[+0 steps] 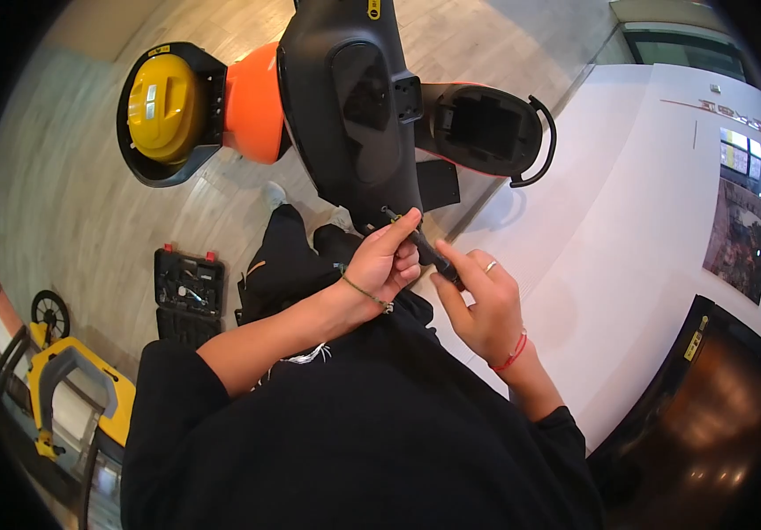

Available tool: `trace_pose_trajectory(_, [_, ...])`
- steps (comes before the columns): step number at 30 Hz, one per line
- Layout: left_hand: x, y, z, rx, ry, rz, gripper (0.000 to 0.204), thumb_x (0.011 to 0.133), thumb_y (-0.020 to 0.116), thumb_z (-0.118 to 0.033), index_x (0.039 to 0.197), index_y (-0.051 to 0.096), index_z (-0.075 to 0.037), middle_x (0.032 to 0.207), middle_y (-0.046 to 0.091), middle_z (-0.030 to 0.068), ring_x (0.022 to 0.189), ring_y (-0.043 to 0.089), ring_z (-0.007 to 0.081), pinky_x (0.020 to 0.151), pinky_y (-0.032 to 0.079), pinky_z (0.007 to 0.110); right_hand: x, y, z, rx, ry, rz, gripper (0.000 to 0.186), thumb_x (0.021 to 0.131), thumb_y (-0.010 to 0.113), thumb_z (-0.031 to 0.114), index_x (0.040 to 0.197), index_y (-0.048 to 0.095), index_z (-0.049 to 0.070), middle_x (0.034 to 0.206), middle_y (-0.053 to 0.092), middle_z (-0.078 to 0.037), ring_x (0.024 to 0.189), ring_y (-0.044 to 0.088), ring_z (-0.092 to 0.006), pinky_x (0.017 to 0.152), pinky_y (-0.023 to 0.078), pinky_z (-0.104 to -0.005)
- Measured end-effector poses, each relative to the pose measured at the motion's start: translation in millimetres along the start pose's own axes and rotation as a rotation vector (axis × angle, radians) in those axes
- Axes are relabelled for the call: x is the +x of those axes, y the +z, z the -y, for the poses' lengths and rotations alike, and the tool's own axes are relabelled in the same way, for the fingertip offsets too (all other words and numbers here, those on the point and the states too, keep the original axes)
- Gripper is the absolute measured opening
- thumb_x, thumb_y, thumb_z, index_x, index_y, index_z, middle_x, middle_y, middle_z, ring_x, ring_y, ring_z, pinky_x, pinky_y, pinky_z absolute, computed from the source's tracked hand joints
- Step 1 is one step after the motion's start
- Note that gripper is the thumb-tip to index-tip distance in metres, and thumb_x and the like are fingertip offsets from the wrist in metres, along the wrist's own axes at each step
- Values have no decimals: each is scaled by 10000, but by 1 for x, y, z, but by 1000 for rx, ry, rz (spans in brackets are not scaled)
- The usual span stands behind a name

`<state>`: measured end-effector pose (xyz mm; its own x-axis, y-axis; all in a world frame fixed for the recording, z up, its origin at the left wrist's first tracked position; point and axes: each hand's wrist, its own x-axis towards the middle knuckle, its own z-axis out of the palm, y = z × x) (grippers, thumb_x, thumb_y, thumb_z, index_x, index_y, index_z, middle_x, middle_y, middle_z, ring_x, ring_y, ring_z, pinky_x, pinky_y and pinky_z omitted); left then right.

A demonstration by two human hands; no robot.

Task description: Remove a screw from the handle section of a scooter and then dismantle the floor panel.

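Both hands meet in front of my body, on a slim dark tool (430, 253) that resembles a screwdriver. My left hand (385, 265) wraps round its front part, thumb stretched along it. A thin dark end shows past the thumb, close to the lower end of a large black and orange machine (310, 115). The thumb and fingers of my right hand (485, 305) close on the rear of the tool's dark handle. What else the left fingers may cover is hidden.
A yellow rounded part (164, 110) sits in a black shell on the machine's left. An opened black tool case (189, 287) lies on the floor to my left. Beyond it stands a yellow wheeled frame (80, 371). A glossy dark panel (707, 415) is at the lower right, beside a white wall (606, 221).
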<state>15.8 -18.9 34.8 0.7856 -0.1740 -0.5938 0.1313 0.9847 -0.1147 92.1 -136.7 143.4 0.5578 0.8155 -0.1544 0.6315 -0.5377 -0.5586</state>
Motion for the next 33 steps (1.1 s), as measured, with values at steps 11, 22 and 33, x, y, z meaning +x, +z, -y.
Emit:
trace_pose_trajectory(11, [1,-3,1,8,-41,-55,295,912,654,-366,797,529,-124,624,417,-53,530,367,62,510,343,222,13,-3,12,187,-54,-7,241,855,636,15,1095,639,3,871,700,-105,720,671,-228,664,519,-288])
trace_pose_trajectory(22, [6,-23,2,-85,-25,89,231,935,625,-274,969,615,-45,675,438,-32,588,408,82,555,363,225,9,-2,-7,24,-143,-98,326,794,720,71,1091,605,3,694,583,-69,558,546,-173,540,437,-283])
trace_pose_trajectory(33, [-6,-18,-8,-165,-108,179,250,955,578,-264,994,624,-22,715,524,-2,683,484,107,614,401,257,4,13,9,1572,604,138,279,988,492,134,1223,551,-4,1025,615,-103,770,583,-112,620,452,-253])
